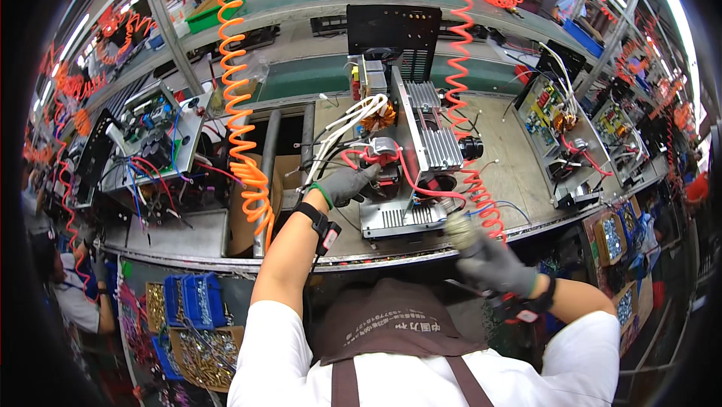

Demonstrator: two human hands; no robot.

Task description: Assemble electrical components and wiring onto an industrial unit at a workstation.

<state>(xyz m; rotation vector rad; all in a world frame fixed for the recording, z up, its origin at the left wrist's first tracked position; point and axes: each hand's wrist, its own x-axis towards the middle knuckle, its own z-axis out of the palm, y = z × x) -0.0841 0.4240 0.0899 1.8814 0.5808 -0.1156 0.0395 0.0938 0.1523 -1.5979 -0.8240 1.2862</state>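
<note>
In front of me stands an open electrical unit with a metal chassis (pixel 404 220), finned heat sinks (pixel 440 150), a copper-wound coil (pixel 380 116), thick white cables (pixel 347 123) and red cables (pixel 410 181). My left hand (pixel 342 186), in a grey glove, reaches in from the left. Its fingers are bent together beside the red cables; what they pinch, if anything, is hidden. My right hand (pixel 500 265), gloved too, is closed around a pale cylindrical hand tool (pixel 463 232) at the unit's front right corner. Motion blurs that tool, and I cannot tell whether it touches the chassis.
Orange coiled hoses (pixel 239 113) hang over the bench (pixel 481 110). Similar open units stand left (pixel 154 144) and right (pixel 560 132). Blue bins (pixel 197 298) and a cardboard box of screws (pixel 207 354) sit below left; more parts boxes (pixel 611 238) are right. Another person (pixel 79 294) is far left.
</note>
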